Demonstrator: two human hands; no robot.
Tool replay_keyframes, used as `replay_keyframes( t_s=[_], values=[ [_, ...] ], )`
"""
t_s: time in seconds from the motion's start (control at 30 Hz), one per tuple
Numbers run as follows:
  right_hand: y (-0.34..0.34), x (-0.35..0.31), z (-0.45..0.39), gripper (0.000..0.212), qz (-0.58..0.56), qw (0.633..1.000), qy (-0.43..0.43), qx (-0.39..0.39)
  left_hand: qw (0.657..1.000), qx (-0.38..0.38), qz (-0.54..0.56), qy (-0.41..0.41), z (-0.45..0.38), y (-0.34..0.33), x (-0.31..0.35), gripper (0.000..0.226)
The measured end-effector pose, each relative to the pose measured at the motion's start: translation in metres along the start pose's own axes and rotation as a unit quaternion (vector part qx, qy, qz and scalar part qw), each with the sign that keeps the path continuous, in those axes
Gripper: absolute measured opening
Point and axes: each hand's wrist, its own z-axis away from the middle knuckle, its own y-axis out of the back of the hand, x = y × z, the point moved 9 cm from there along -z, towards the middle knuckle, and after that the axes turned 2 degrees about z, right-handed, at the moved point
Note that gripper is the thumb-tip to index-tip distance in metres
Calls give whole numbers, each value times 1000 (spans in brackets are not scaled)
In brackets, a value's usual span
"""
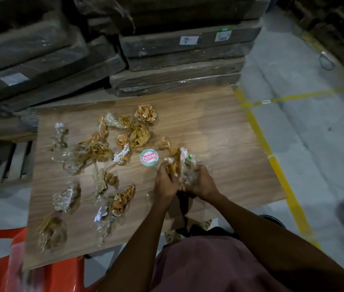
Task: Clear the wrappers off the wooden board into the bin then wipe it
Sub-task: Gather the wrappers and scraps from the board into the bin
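Observation:
A wooden board [219, 131] lies flat on the floor with several crumpled clear and orange-brown wrappers [97, 150] scattered over its left and middle. A round red and green sticker [149, 158] lies near the centre. My left hand [164, 182] and my right hand [201, 182] meet at the board's front middle, both closed around one bunch of crumpled wrappers [178, 163]. A red bin [46, 270] with a clear liner stands at the lower left, partly under the board's corner.
Stacks of plastic-wrapped flat cartons [177, 60] rise right behind the board. A wooden pallet [8, 163] sits to the left. Grey concrete floor with yellow lines [272, 161] runs along the right. My knees and maroon garment fill the bottom.

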Motion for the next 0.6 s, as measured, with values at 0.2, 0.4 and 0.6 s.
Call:
replay_keyframes(
  t_s=[0.2,0.4,0.6],
  values=[
    [-3,-8,-3,80,-256,965,-29,-47,997,-28,70,24,-11,-7,-1,74],
    [-6,-4,-26,97,-217,973,-72,-22,985,-111,130,7,-8,-36,15,74],
    [6,-8,-22,34,-345,932,-105,-42,983,-108,146,-29,-9,-45,27,53]
  ],
)
